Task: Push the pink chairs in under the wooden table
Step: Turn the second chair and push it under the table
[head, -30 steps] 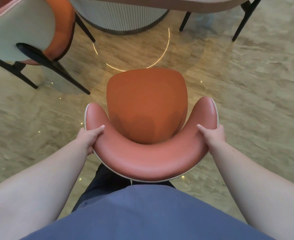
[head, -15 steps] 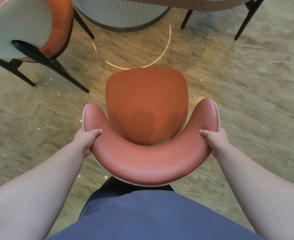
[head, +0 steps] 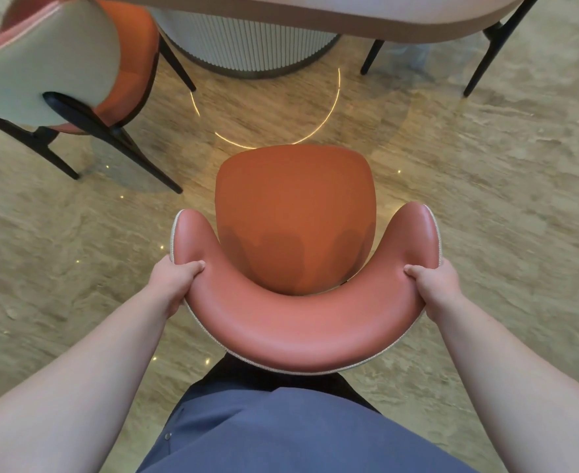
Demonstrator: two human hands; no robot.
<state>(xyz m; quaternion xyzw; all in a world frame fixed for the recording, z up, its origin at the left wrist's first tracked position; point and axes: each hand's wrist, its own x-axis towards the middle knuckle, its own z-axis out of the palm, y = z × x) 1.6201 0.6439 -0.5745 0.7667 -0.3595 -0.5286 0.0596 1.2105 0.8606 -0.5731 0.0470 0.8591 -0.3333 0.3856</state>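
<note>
A pink chair with a curved padded backrest and an orange seat stands right in front of me on the floor. My left hand grips the left end of the backrest. My right hand grips the right end. The wooden table runs along the top edge, with its edge a short gap beyond the seat's front. A second pink chair stands at the upper left, its pale back shell toward me, its seat partly under the table.
The table's ribbed round base stands straight ahead of the chair. Black legs of another chair show at the upper right. Polished stone floor lies on both sides.
The chair and I have moved forward toward the table. The table edge and its base now look closer and larger. Both hands keep their grip on the backrest.
</note>
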